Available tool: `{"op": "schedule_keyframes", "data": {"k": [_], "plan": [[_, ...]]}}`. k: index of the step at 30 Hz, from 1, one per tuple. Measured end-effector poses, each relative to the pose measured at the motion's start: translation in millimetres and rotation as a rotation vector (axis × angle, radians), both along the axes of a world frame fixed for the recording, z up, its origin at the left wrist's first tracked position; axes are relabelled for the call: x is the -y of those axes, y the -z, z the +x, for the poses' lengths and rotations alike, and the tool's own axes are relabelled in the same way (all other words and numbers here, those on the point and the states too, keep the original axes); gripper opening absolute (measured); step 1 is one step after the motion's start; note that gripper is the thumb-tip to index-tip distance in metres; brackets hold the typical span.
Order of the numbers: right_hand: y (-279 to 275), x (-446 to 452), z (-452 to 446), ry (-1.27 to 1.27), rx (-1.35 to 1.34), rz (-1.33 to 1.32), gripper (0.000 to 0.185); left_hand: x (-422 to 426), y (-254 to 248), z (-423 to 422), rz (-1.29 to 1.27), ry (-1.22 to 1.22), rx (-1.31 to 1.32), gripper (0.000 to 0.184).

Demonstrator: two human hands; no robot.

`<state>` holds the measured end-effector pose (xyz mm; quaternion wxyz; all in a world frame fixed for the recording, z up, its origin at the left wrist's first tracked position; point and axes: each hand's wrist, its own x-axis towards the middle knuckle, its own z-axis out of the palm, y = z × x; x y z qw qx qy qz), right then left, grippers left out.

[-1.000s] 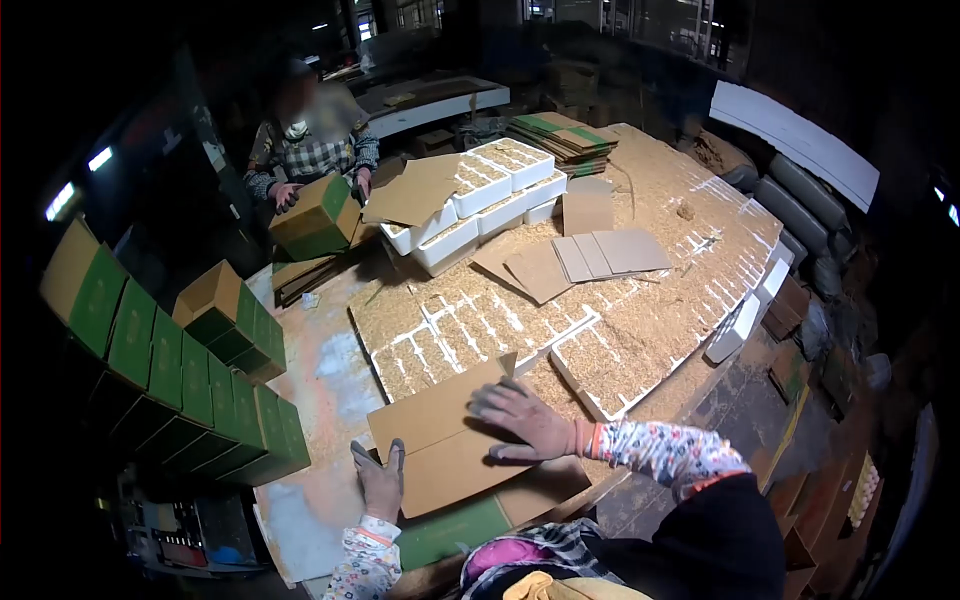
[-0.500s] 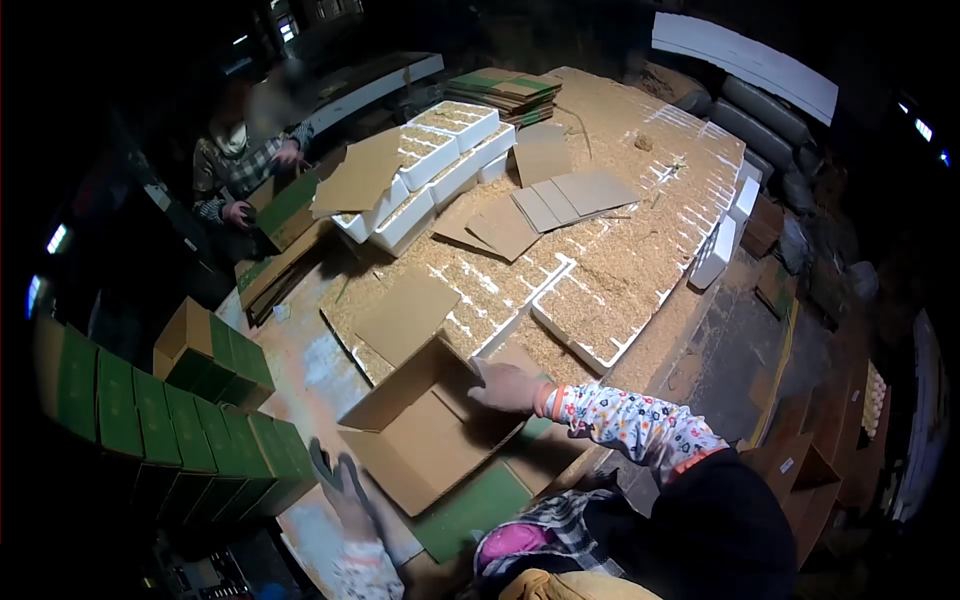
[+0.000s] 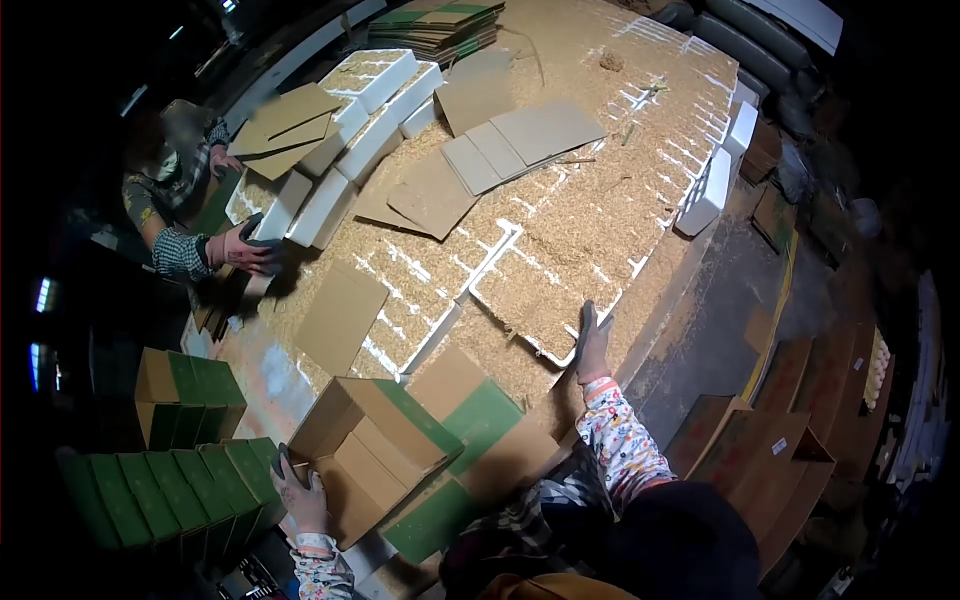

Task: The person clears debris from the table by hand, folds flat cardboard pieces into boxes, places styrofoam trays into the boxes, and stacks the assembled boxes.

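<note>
My left hand [image 3: 303, 497], in a dark-tipped glove, is at the left edge of an open cardboard box [image 3: 365, 460], its fingers bent about the wall. The box is tilted, showing its inner bottom flaps. My gloved right hand [image 3: 593, 345] has its fingers stretched out beside the near corner of a white foam tray [image 3: 566, 362] filled with sawdust-like material. Whether it presses on the tray's side cannot be made out. Under and beside the box lie flat green-and-brown cardboard pieces [image 3: 485, 425].
Green boxes [image 3: 180, 490] stand in a row at lower left. A co-worker [image 3: 175, 190] reaches over stacked white trays [image 3: 335, 205] at upper left. Loose cardboard sheets [image 3: 525, 145] lie across the sawdust-covered trays. Brown cartons [image 3: 745, 450] stand at right.
My right hand has left the box and moved right to the tray's corner. My left hand has come to the box's left edge. The box sits lower and further left. The co-worker's hand has reached forward.
</note>
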<state>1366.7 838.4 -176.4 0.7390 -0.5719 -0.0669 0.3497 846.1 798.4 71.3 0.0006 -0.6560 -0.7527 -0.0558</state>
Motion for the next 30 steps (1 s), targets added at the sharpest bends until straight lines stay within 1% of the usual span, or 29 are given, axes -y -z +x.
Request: {"op": "schedule_keyframes", "data": {"k": [3,5,7,10,11,12,13,14,16,18,20,22,23,24,25,26,27,28,29,30], "plan": [[-32.1,1.1,0.3,-0.013,0.09,0.089,0.079,-6.5,-5.5,-9.9,-0.049,0.085,-0.016,0.071],[-11.9,1.4,12.8,-0.043,0.186,-0.045,0.071,-0.8,-6.3,-16.7,-0.052,0.115,-0.032,0.07],[-43.5,11.3,18.8,-0.228,0.167,-0.023,0.054,-0.1,3.3,-19.5,0.003,0.088,-0.039,0.07],[-52.6,17.9,16.9,-0.232,-0.154,0.13,0.046,8.5,5.3,-15.2,0.046,0.034,0.023,0.068],[-70.7,36.6,12.4,-0.524,0.532,-0.033,0.051,11.8,4.1,-12.5,0.111,0.02,0.093,0.067],[-88.9,55.3,8.0,-0.549,1.25,-0.145,0.059,13.5,12.4,-15.8,0.213,-0.087,0.298,0.065],[-76.7,57.5,8.1,-0.542,1.268,0.015,0.066,10.0,20.3,-19.8,0.345,-0.134,0.565,0.06],[-112.5,54.7,-8.0,-0.645,1.123,0.061,0.06,7.6,31.9,-28.3,0.475,-0.171,0.829,0.055],[-177.7,42.7,-32.7,-0.829,1.196,0.111,0.063,-0.5,89.8,-94.2,0.047,-0.193,1.843,0.041],[-223.5,18.6,-50.9,-0.968,1.206,0.214,0.067,-3.1,55.2,-65.8,0.02,-0.335,2.267,0.031],[-293.9,-2.2,-80.9,-1.162,1.361,0.34,0.061,-8.1,26.1,-39.1,0.116,-0.196,2.213,0.03],[-315.9,-34.0,-109.4,-1.349,1.258,0.42,0.055,-6.3,10.0,-31.7,0.083,0.026,2.267,0.028],[-331.2,-48.6,-127.0,-1.361,1.514,0.481,0.053,-6.7,3.3,-25.5,0.117,-0.056,2.234,0.031],[-320.3,-68.8,-140.4,-1.496,1.231,0.388,0.047,-7.4,-3.8,-19.2,0.148,-0.137,2.199,0.033],[-309.6,-89.2,-153.7,-1.572,0.943,0.285,0.04,-8.2,-11.1,-12.9,0.177,-0.218,2.161,0.036],[-312.9,-90.5,-180.6,-1.622,0.252,0.008,0.035,-9.3,-9.5,-9.9,0.216,-0.26,2.119,0.043],[-310.6,-84.8,-201.3,-1.661,0.435,0.158,0.033,-24.8,50.4,-32.8,0.234,-0.061,2.331,0.039],[-306.1,-80.9,-214.5,-1.714,0.608,0.213,0.034,-28.2,45.5,-29.7,0.257,-0.183,2.288,0.031],[-301.8,-77.4,-227.7,-1.75,0.781,0.276,0.035,-23.3,41.7,-39.6,0.119,-0.13,2.223,0.029],[-287.7,-72.5,-239.0,-1.704,0.831,0.212,0.035,-16.9,42.5,-49.4,-0.028,-0.088,2.148,0.027]]}}
